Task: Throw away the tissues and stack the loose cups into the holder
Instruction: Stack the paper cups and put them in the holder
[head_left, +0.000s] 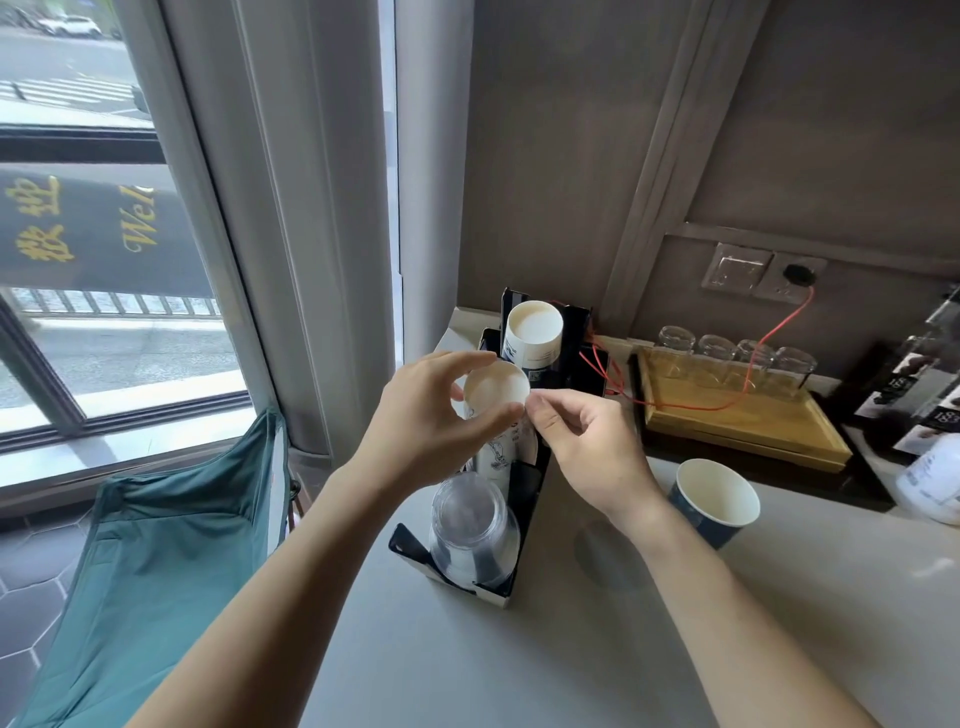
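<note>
Pale worktop (519, 649) by window; my left hand (426, 415) grips white cup (496, 389) over holder (524, 483), right hand (582, 441) pinching its rim; tilted entry could jam, tipping holder

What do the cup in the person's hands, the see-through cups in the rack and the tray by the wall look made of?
Cup in hand: likely paper, matte cream inside, printed outside.
See-through cups: probably thin clear plastic; glossy, and the rack shows through them.
Tray: looks like wood, honey-coloured with a faint grain and a smooth finish.
</note>
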